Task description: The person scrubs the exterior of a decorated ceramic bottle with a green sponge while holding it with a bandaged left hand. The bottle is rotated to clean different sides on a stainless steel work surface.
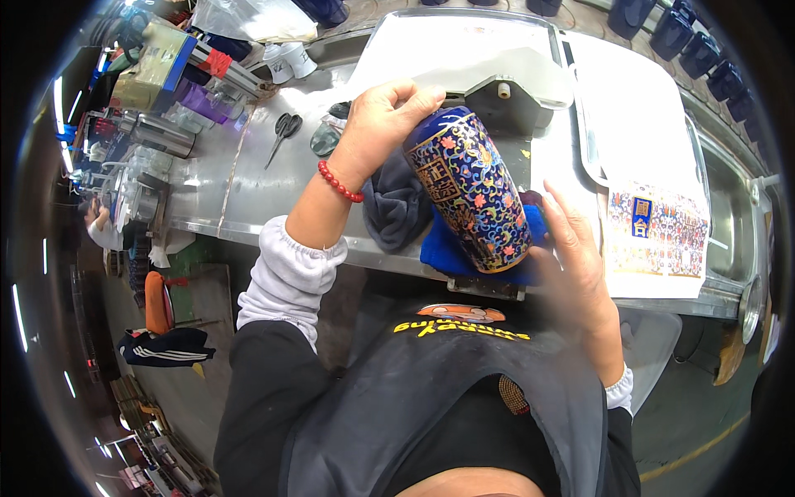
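Note:
A dark blue cylindrical vessel (472, 190), patterned with colourful flowers, scrolls and gold-edged panels, lies tilted at the middle of the workbench. My left hand (381, 124), with a red bead bracelet at the wrist, is closed on its upper end. Beside the lower end, my right hand (575, 248) has its fingers stretched out; blur hides whether it touches the vessel. Underneath is a bright blue cloth (439, 248), and a dark grey cloth (397, 207) lies next to it. To the right rests a printed sheet (658, 265) with a similar floral pattern.
Black-handled scissors (286, 132) lie on the metal bench (257, 186) at the left. White trays (464, 50) stand behind the vessel, with a metal sink (733, 224) at far right. Several dark blue vessels (667, 33) line the back. Small white cups (290, 62) stand at the back left.

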Motion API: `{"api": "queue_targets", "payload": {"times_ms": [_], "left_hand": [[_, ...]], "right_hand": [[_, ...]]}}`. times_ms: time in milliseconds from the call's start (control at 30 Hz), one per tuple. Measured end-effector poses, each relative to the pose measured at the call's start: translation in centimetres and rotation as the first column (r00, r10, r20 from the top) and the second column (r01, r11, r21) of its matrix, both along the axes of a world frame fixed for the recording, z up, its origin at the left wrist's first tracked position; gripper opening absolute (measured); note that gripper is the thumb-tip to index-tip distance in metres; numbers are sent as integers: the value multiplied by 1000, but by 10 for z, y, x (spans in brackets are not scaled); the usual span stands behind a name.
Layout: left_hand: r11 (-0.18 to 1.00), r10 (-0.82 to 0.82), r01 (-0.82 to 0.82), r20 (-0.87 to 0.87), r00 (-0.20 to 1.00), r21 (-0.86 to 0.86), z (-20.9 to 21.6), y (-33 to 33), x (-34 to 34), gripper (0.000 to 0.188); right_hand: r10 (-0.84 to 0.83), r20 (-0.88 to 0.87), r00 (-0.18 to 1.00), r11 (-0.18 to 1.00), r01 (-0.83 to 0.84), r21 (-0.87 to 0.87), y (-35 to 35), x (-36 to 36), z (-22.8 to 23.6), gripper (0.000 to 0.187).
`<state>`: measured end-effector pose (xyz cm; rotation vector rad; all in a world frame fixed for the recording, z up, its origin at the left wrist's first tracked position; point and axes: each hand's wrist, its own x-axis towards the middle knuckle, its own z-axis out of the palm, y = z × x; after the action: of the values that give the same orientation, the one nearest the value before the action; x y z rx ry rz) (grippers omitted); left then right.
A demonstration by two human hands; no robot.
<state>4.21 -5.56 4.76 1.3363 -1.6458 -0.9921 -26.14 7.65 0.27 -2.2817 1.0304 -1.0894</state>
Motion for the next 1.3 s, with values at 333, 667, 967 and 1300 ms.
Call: {"api": "queue_targets", "payload": {"times_ms": [333,667,967,1300], "left_hand": [[954,-244,282,-286,926,100,15,17,10,26],[979,-193,198,-87,977,48,31,18,1,26],[951,-299,310,-192,935,25,37,23,-7,29],[920,-387,392,-247,888,-33,33,16,-10,31]], "right_hand": [[-1,-5,1000,997,1,-73,0,6,-11,86],[8,45,999,1000,-8,-5,-7,-10,-10,74],[343,30,939,921,-330,-209,-61,-3,52,31],[98,-31,995,699,-91,-709,-116,40,117,24]]}}
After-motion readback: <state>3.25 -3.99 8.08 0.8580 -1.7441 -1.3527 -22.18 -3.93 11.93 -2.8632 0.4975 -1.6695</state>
